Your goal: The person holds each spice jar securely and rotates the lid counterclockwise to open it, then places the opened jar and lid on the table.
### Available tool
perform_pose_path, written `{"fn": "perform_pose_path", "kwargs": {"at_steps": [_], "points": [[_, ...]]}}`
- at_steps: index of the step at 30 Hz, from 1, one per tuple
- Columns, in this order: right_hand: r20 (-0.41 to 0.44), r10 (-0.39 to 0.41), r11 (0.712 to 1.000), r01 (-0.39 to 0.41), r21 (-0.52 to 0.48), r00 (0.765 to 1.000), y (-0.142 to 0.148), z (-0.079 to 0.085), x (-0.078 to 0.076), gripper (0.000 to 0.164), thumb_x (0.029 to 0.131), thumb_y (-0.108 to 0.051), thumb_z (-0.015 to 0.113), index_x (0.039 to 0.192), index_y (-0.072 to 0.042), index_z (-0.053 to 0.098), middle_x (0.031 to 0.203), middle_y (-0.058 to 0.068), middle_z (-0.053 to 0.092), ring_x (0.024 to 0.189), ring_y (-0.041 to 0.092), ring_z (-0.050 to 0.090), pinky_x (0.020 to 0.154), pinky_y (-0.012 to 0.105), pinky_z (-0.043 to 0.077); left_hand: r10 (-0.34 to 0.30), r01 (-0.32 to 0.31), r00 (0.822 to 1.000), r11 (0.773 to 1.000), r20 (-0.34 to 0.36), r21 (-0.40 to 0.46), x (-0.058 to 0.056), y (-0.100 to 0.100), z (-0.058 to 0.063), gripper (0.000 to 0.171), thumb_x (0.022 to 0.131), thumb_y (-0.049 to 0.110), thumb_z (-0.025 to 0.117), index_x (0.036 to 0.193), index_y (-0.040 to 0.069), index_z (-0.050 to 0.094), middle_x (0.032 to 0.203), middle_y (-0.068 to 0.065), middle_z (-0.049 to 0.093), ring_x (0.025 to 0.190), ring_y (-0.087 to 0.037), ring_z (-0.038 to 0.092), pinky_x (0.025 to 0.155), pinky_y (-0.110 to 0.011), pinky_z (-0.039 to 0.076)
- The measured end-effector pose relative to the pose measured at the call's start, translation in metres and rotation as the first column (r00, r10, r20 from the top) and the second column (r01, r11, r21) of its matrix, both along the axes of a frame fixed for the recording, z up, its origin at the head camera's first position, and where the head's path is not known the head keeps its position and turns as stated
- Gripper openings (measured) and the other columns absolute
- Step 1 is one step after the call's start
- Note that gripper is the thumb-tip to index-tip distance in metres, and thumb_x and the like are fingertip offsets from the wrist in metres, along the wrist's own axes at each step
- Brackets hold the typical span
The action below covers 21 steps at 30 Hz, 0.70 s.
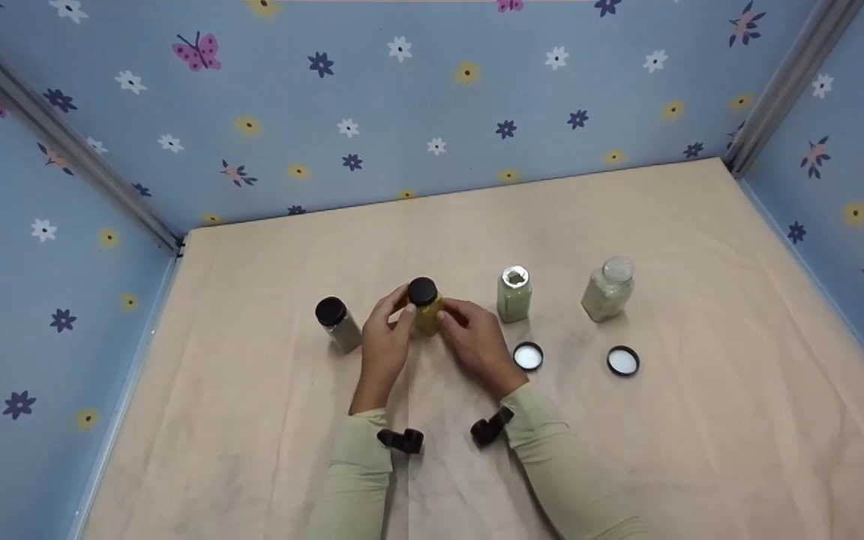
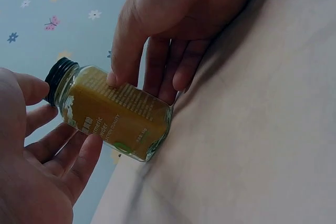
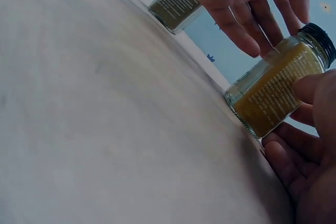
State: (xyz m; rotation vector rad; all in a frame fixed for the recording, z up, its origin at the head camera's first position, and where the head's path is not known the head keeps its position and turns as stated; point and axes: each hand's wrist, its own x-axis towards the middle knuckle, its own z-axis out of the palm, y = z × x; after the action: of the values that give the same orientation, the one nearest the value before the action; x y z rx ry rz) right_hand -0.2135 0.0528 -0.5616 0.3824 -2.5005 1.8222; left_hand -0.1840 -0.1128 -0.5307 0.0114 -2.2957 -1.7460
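Observation:
A glass jar of yellow-brown powder (image 1: pixel 428 320), its label partly reading "meric", stands with its black cap (image 1: pixel 422 290) on, between both hands. My left hand (image 1: pixel 385 341) holds it at the top, thumb and forefinger at the cap in the left wrist view, other fingers behind the glass. My right hand (image 1: pixel 477 339) grips the jar body from the right, with the thumb on the label side (image 3: pixel 270 95). The jar's base is at the tabletop. Just left of the left hand is a black-capped jar of darker powder (image 1: pixel 345 334).
Right of the hands stand an uncapped jar of green powder (image 1: pixel 514 301), its mouth rimmed with torn silvery seal, and a paler green jar (image 1: pixel 607 296) without its cap. Two black lids (image 1: pixel 528 356) lie inside-up before them. Patterned walls (image 1: pixel 432 97) enclose the cloth-covered table (image 1: pixel 252 450).

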Motion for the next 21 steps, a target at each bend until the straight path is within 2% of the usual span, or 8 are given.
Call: {"fn": "perform_pose_path", "kwargs": {"at_steps": [8, 12, 16, 21], "points": [[-0.030, -0.002, 1.000, 0.003, 0.013, 1.000, -0.0007, 0.0022, -0.0009, 0.041, 0.100, -0.026, 0.063, 0.137, -0.009, 0.062, 0.128, 0.007, 0.067, 0.117, 0.017, 0.061, 0.101, 0.032, 0.046, -0.035, 0.035, 0.998, 0.999, 0.048, -0.013, -0.0048, -0.0014, 0.0049, 0.048, 0.101, 0.021, 0.060, 0.147, 0.010, 0.051, 0.138, -0.007, 0.057, 0.124, -0.021, 0.053, 0.098, -0.043, 0.047], [-0.034, 0.001, 1.000, 0.000, 0.026, 0.999, 0.0019, 0.0001, 0.0002, 0.038, 0.100, -0.025, 0.063, 0.135, -0.010, 0.064, 0.124, 0.006, 0.068, 0.115, 0.016, 0.062, 0.101, 0.031, 0.046, -0.072, 0.074, 0.995, 0.997, 0.074, -0.035, -0.0072, -0.0021, 0.0045, 0.056, 0.101, 0.024, 0.061, 0.153, 0.012, 0.043, 0.137, -0.006, 0.057, 0.124, -0.020, 0.052, 0.098, -0.044, 0.047], [-0.036, 0.002, 1.000, -0.001, 0.029, 0.999, 0.0013, -0.0004, 0.0008, 0.037, 0.100, -0.024, 0.063, 0.133, -0.009, 0.065, 0.125, 0.005, 0.068, 0.117, 0.016, 0.061, 0.101, 0.032, 0.045, -0.101, 0.104, 0.993, 0.994, 0.067, -0.043, -0.0083, -0.0048, 0.0025, 0.063, 0.101, 0.027, 0.061, 0.157, 0.016, 0.035, 0.134, -0.006, 0.057, 0.124, -0.020, 0.051, 0.098, -0.044, 0.046], [-0.054, -0.001, 0.999, 0.003, 0.037, 0.999, 0.0007, -0.0002, -0.0002, 0.033, 0.100, -0.022, 0.064, 0.130, -0.009, 0.068, 0.122, 0.006, 0.069, 0.112, 0.018, 0.063, 0.098, 0.034, 0.048, -0.117, 0.120, 0.992, 0.989, 0.042, -0.086, -0.0104, -0.0052, 0.0013, 0.057, 0.102, 0.035, 0.060, 0.154, 0.019, 0.042, 0.132, -0.008, 0.055, 0.123, -0.021, 0.051, 0.097, -0.045, 0.047]]}}
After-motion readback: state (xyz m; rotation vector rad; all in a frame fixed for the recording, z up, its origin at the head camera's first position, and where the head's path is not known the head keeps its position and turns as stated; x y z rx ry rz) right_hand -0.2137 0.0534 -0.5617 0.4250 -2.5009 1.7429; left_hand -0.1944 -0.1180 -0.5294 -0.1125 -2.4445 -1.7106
